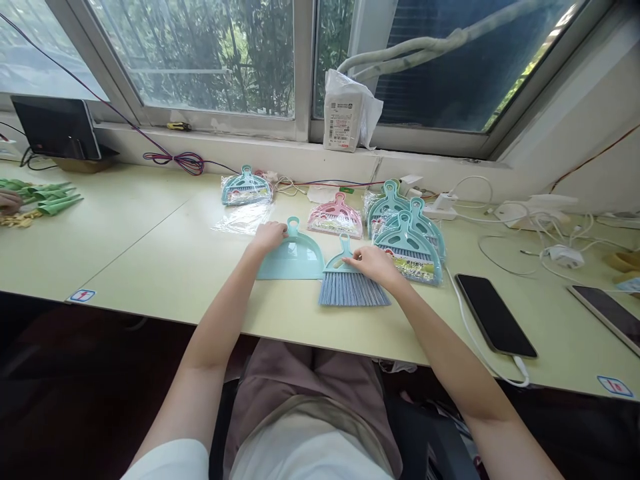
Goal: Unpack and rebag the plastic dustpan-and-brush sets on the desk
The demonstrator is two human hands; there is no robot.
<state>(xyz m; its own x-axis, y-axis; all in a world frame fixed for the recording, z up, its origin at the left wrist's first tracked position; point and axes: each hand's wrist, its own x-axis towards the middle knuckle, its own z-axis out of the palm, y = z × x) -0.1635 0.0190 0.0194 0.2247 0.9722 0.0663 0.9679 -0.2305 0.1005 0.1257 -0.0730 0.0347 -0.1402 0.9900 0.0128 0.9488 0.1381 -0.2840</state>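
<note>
A light teal dustpan (295,260) lies flat on the table near the front edge, its looped handle pointing away from me. My left hand (271,237) is closed at the dustpan's upper left side, by the handle; its fingertips are partly hidden. Just right of the pan is a small teal hand brush (353,288) with grey-blue bristles facing me. My right hand (373,263) pinches the brush at its right side, below the handle. Behind them lie a pink dustpan set (336,217) in clear wrap and several wrapped teal sets (407,247) to the right.
Another wrapped teal set (246,187) and a clear plastic bag (245,219) lie at the back. On the right are a black phone (495,313) on a white cable and tangled chargers (565,255). At far left, another person's hand (9,201) is beside green pieces (47,195).
</note>
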